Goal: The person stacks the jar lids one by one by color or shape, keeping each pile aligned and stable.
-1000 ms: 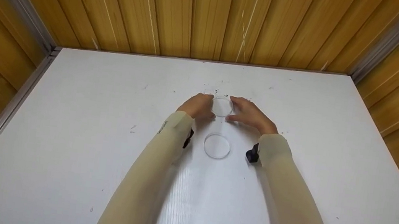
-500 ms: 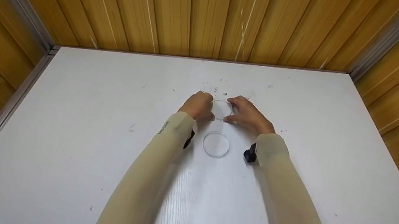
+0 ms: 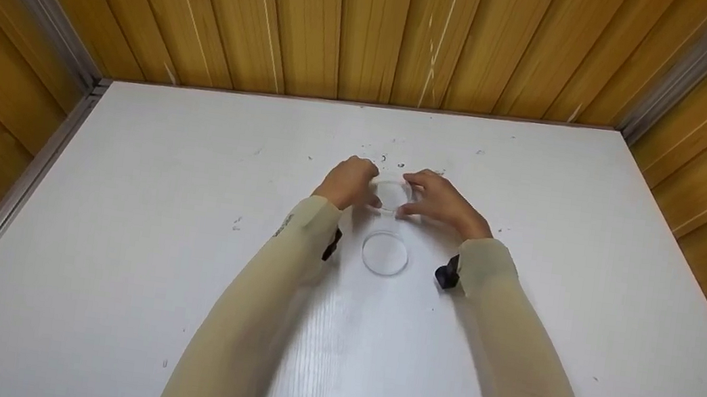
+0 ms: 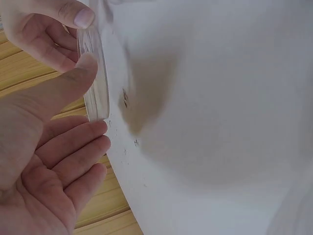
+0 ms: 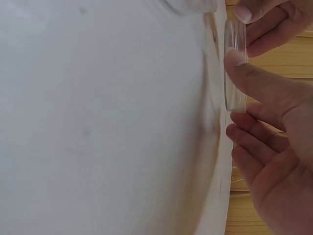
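A clear, shallow round petri dish is held between both hands, off the white table; its shadow shows below it in the left wrist view. My left hand grips its left side, thumb near and fingers far. On the right side, my right hand grips it the same way. Seen edge-on, the dish has thumbs on its near side in both wrist views. A second clear round dish lies on the table nearer to me, between the forearms, with neither hand touching it.
The white table bears small dark marks, several just beyond the hands. A wood-patterned wall rises behind its far edge, with similar walls at both sides. Each wrist carries a small black device.
Both hands have brought the held dish slightly nearer to the second one, narrowing the gap between them. The second dish stays in its place on the table.
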A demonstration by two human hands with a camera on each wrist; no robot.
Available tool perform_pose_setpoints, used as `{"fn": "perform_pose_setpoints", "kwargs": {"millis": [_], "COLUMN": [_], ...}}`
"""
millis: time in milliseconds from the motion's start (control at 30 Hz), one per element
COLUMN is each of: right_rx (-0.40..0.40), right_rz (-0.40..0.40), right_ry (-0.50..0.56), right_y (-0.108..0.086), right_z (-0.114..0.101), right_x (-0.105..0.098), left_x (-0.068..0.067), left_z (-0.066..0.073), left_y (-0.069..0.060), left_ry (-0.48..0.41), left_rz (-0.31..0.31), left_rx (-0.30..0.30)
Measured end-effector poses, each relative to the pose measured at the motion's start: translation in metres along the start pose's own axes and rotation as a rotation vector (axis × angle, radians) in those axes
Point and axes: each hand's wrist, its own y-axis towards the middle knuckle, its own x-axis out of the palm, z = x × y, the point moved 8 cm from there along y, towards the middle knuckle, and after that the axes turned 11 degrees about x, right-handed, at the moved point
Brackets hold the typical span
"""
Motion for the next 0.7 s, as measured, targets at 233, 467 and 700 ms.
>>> {"fn": "perform_pose_setpoints", "kwargs": {"millis": [233, 467, 700], "right_rx": [-0.024, -0.027, -0.067], "right_rz": [0.009, 0.002, 0.001], "right_ry": [0.024, 0.036, -0.010], "right_y": [-0.009, -0.019, -0.031], "right_z": [-0.005, -0.011, -0.019], "right_x": [-0.005, -0.007, -0.006], "left_x": [-0.008, -0.010, -0.012], "left_z": [0.004, 0.009, 0.018], "left_y": [-0.006, -0.017, -0.030], "left_ry": [-0.042, -0.031, -0.004], "left_rz": [0.014, 0.018, 0.032], "left_rx": [0.026, 0.050, 0.085]}}
